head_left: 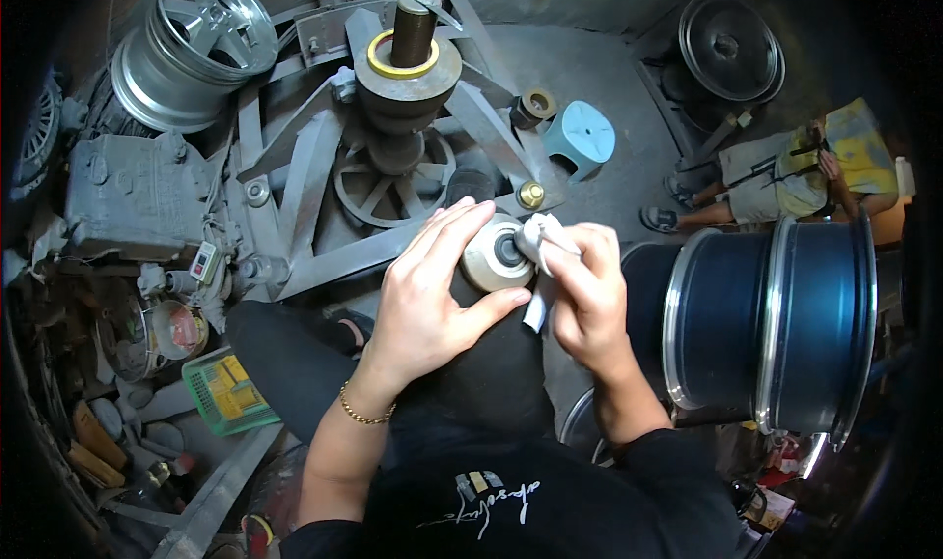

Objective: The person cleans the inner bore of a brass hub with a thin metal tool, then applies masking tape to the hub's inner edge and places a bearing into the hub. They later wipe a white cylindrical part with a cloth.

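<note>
Over my lap, my left hand (pixel 424 302) steadies a round off-white metal piece (pixel 478 262) with a dark hub in its centre, its fingers along the far left side and its thumb at the near edge. My right hand (pixel 592 299) is closed around a crumpled white cloth (pixel 539 250) and presses it to the right side of the piece. One end of the cloth hangs down below the fingers. What the piece belongs to cannot be made out.
A grey metal frame with a cone-shaped clamp (pixel 408 87) and threaded shaft stands ahead. A silver alloy wheel (pixel 201 53) is at the far left, dark blue rims (pixel 722 313) at the right. Beyond are a light blue stool (pixel 586 132) and another person (pixel 786 171). A green basket (pixel 211 402) lies left.
</note>
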### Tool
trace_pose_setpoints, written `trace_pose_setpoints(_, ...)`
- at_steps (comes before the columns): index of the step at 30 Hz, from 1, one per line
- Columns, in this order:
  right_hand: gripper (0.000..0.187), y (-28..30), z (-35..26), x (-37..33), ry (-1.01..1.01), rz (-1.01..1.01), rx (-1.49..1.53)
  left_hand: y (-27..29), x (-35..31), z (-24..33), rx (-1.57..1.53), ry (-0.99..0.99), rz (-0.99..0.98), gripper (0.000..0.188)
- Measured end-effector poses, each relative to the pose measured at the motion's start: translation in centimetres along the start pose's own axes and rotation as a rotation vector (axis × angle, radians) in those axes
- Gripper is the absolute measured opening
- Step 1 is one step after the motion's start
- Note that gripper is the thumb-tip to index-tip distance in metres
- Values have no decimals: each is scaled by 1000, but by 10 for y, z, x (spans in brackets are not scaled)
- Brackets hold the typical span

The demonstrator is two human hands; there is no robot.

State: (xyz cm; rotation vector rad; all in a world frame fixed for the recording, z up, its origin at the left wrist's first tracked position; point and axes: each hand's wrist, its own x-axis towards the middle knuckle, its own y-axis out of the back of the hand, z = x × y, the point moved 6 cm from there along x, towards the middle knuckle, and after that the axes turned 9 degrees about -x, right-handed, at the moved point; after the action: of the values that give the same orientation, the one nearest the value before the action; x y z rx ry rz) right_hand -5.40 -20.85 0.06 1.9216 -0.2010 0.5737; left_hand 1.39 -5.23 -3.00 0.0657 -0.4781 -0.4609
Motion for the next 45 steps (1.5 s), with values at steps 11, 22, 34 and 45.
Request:
trace_pose_setpoints(11, 47, 3, -11, -9, 215, 12, -92, 2, -2, 2, -12, -4, -2, 66)
trace_pose_setpoints(22, 46, 0, -20, 13, 364, -63, -153, 6, -4, -3, -15, -22, 1, 67)
trace_pose_setpoints(34, 44, -7, 18, 13, 212, 21, -8, 9, -7, -6, -47, 9, 2, 73)
trace_pose_setpoints(45, 50, -7, -3, 50, 426, -142, 59, 8, -5, -8, -77, 32, -9, 73)
